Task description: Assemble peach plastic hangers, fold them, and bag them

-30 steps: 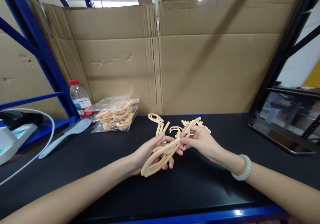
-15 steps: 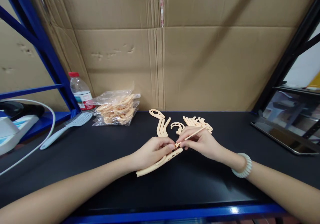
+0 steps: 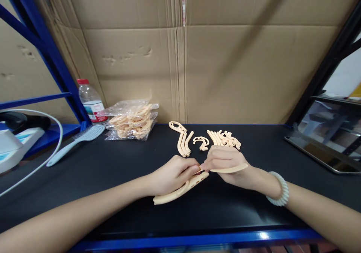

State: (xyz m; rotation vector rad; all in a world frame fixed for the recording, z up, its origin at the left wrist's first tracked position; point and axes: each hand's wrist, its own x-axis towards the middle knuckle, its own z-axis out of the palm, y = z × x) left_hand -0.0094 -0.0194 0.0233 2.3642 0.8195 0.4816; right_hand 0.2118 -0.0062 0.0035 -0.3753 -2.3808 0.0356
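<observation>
Close together over the dark table, my two hands meet at the fingertips. My left hand (image 3: 175, 176) is closed on a cream plastic folding-hanger body (image 3: 194, 180), a curved piece with small slots whose lower end sticks out below the palm. A curved hanger arm (image 3: 229, 168) is gripped in my right hand (image 3: 225, 159), with its free end pointing right across the palm. Where the two parts come together is mostly hidden by fingers. Just beyond the hands lie a hanger hook (image 3: 202, 141) and curved hanger arms (image 3: 183, 144).
Further right is a pile of cream hanger parts (image 3: 224, 138). Clear bags of such parts (image 3: 131, 121), a bottle (image 3: 91, 104) and a hairbrush (image 3: 79, 142) are at the left. A tablet-like slab (image 3: 321, 157) lies right. Cardboard (image 3: 254, 72) walls the back.
The hanger arm in my right hand has turned from slanting up to the right to lying nearly level, lower on the palm. The right hand has rolled over; the left has barely moved.
</observation>
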